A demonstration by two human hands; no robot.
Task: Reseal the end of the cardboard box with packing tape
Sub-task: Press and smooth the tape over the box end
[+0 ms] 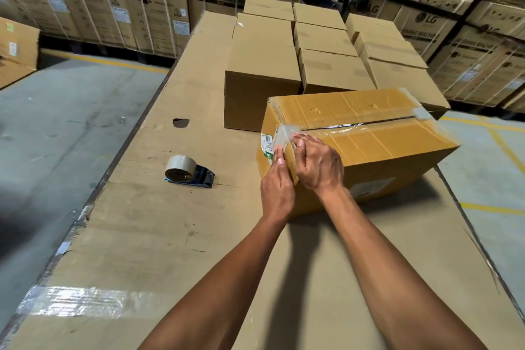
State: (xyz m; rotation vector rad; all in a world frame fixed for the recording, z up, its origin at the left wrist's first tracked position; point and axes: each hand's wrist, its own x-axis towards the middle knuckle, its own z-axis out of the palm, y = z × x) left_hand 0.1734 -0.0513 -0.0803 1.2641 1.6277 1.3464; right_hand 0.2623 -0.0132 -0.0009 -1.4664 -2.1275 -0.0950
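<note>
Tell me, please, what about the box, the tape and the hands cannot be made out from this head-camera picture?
- Cardboard box: its near corner is hidden behind the left hand and right hand.
- Label on the box end: print too small, partly covered by fingers and clear tape.
- Side label: in shadow, unreadable.
- Tape dispenser: its blade faces away.
- Top seam: contents too dark to identify.
</note>
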